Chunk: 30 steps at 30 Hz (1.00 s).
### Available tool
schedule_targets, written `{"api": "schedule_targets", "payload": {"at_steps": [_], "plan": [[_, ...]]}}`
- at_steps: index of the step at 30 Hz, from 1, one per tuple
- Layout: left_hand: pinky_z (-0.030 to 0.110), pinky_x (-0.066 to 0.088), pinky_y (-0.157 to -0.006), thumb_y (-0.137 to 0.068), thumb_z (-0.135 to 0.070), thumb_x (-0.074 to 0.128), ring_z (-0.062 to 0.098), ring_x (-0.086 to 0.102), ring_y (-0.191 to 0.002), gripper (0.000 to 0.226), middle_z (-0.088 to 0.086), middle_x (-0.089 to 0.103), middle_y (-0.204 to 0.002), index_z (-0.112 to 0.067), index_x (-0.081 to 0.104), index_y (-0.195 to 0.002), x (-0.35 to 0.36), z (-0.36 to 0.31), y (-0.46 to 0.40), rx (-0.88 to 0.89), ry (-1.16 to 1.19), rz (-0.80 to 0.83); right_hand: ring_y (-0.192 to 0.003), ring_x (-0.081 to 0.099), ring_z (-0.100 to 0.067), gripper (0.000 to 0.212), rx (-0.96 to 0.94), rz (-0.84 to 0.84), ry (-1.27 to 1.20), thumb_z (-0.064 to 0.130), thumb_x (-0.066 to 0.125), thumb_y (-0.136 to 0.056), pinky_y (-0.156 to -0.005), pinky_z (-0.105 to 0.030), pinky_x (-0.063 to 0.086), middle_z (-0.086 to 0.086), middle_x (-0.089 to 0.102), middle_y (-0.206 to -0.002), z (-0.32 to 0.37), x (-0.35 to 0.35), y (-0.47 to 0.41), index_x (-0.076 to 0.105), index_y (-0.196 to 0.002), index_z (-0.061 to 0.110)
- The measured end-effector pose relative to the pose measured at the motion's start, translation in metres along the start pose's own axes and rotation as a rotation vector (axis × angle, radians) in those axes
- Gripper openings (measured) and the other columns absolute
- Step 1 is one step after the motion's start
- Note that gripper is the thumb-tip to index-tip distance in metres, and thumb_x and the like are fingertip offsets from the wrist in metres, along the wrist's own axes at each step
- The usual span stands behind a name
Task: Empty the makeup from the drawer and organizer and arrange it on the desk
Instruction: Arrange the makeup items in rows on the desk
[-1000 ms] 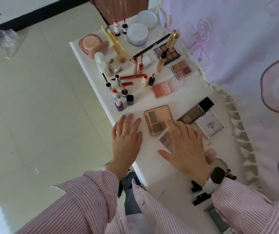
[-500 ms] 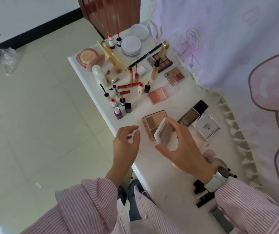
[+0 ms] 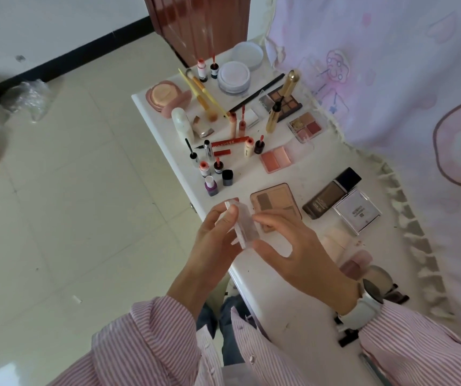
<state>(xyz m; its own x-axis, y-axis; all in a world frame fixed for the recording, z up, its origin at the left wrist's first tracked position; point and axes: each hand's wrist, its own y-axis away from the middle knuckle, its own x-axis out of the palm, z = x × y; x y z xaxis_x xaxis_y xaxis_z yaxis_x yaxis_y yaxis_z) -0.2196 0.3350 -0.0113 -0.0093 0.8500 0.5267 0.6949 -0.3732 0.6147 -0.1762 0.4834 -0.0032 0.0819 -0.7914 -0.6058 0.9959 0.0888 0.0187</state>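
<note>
A small clear eyeshadow palette (image 3: 244, 225) is held on edge above the white desk (image 3: 276, 277). My left hand (image 3: 215, 240) grips its left side, thumb on the top corner. My right hand (image 3: 293, 252) pinches its right side with fingertips and thumb. Just behind it a tan contour palette (image 3: 276, 200) lies flat. Further back the desk is covered with several lip tints, nail polishes, brushes, palettes and compacts. No drawer or organizer is in view.
A dark foundation bottle (image 3: 332, 192) and a white square compact (image 3: 357, 214) lie to the right of the tan palette. Pink sponges (image 3: 356, 264) and dark items sit near my right wrist. A pink curtain (image 3: 390, 79) hangs along the desk's right side; tiled floor lies left.
My right hand lifted the small palette off the desk and tipped it on edge. My left hand rose from the desk and took hold of its other side.
</note>
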Motion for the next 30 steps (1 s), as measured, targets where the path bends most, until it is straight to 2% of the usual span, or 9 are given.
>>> {"api": "schedule_targets", "payload": {"at_steps": [3, 6, 12, 17, 21, 23, 25, 28, 30], "plan": [[0.036, 0.056, -0.071, -0.07, -0.031, 0.064, 0.022, 0.064, -0.081, 0.033, 0.008, 0.062, -0.093, -0.011, 0.058, -0.096, 0.004, 0.001, 0.002, 0.098, 0.031, -0.075, -0.096, 0.056, -0.004, 0.051, 0.055, 0.008, -0.026, 0.051, 0.042, -0.083, -0.083, -0.01, 0.044, 0.004, 0.064, -0.109, 0.008, 0.006, -0.004, 0.061, -0.114, 0.015], [0.045, 0.053, -0.083, -0.066, -0.028, 0.075, 0.024, 0.062, -0.084, 0.032, 0.008, 0.06, -0.091, -0.012, 0.058, -0.087, 0.005, 0.0, 0.004, 0.155, 0.017, -0.096, -0.091, 0.061, -0.007, 0.048, 0.099, 0.032, -0.056, 0.048, 0.044, -0.082, -0.081, -0.016, 0.05, 0.003, 0.067, -0.105, 0.012, 0.009, -0.008, 0.063, -0.11, 0.014], [0.036, 0.053, -0.083, -0.065, -0.016, 0.068, 0.017, 0.065, -0.076, 0.027, -0.01, 0.067, -0.069, -0.009, 0.054, -0.087, 0.003, 0.006, 0.009, 0.224, -0.104, -0.154, -0.096, 0.063, -0.011, 0.03, 0.149, 0.214, -0.051, 0.027, 0.055, -0.091, -0.088, -0.031, 0.053, 0.001, 0.067, -0.108, 0.012, 0.004, -0.013, 0.06, -0.117, 0.014], [0.048, 0.05, -0.091, -0.061, -0.019, 0.073, 0.037, 0.059, -0.103, 0.029, 0.002, 0.065, -0.093, -0.012, 0.06, -0.086, -0.002, 0.012, 0.011, 0.256, -0.163, -0.198, -0.096, 0.063, -0.012, 0.032, 0.158, 0.27, 0.01, 0.027, 0.053, -0.091, -0.09, -0.03, 0.052, 0.0, 0.067, -0.108, 0.016, 0.005, -0.011, 0.056, -0.121, 0.015], [0.05, 0.049, -0.092, -0.066, -0.02, 0.069, 0.024, 0.065, -0.089, 0.028, -0.001, 0.069, -0.085, -0.008, 0.061, -0.09, -0.004, 0.013, 0.012, 0.218, -0.143, -0.172, -0.087, 0.063, -0.014, 0.027, 0.163, 0.227, 0.073, 0.027, 0.051, -0.091, -0.084, -0.03, 0.054, -0.001, 0.066, -0.099, 0.018, 0.003, -0.012, 0.057, -0.113, 0.012], [0.05, 0.049, -0.091, -0.071, -0.027, 0.063, 0.021, 0.063, -0.089, 0.032, 0.003, 0.067, -0.092, -0.009, 0.061, -0.098, -0.008, 0.015, 0.013, 0.164, -0.079, -0.148, -0.084, 0.061, -0.011, 0.025, 0.162, 0.216, 0.104, 0.023, 0.05, -0.091, -0.079, -0.025, 0.053, 0.001, 0.066, -0.098, 0.017, 0.0, -0.015, 0.057, -0.113, 0.012], [0.044, 0.052, -0.087, -0.08, -0.034, 0.052, 0.024, 0.062, -0.098, 0.038, 0.009, 0.063, -0.104, -0.015, 0.06, -0.113, -0.016, 0.016, 0.012, 0.101, -0.023, -0.137, -0.074, 0.057, -0.008, 0.026, 0.182, 0.187, 0.145, 0.02, 0.049, -0.092, -0.07, -0.016, 0.047, 0.001, 0.065, -0.088, 0.012, -0.001, -0.019, 0.058, -0.114, 0.01], [0.034, 0.054, -0.079, -0.094, -0.035, 0.037, 0.024, 0.061, -0.102, 0.038, 0.011, 0.062, -0.112, -0.018, 0.053, -0.124, -0.027, 0.019, 0.008, 0.064, 0.05, -0.225, -0.054, 0.04, -0.002, 0.024, 0.252, 0.126, 0.155, 0.017, 0.049, -0.092, -0.053, -0.01, 0.036, 0.008, 0.046, -0.059, 0.002, 0.002, -0.027, 0.06, -0.111, 0.008], [0.033, 0.053, -0.078, -0.098, -0.031, 0.035, 0.021, 0.062, -0.097, 0.035, 0.01, 0.062, -0.109, -0.014, 0.052, -0.124, -0.029, 0.02, 0.003, 0.075, 0.054, -0.329, -0.052, 0.037, -0.005, 0.014, 0.281, 0.101, 0.145, 0.017, 0.049, -0.092, -0.052, -0.012, 0.032, 0.003, 0.044, -0.059, -0.002, 0.005, -0.034, 0.06, -0.098, 0.012]]}}
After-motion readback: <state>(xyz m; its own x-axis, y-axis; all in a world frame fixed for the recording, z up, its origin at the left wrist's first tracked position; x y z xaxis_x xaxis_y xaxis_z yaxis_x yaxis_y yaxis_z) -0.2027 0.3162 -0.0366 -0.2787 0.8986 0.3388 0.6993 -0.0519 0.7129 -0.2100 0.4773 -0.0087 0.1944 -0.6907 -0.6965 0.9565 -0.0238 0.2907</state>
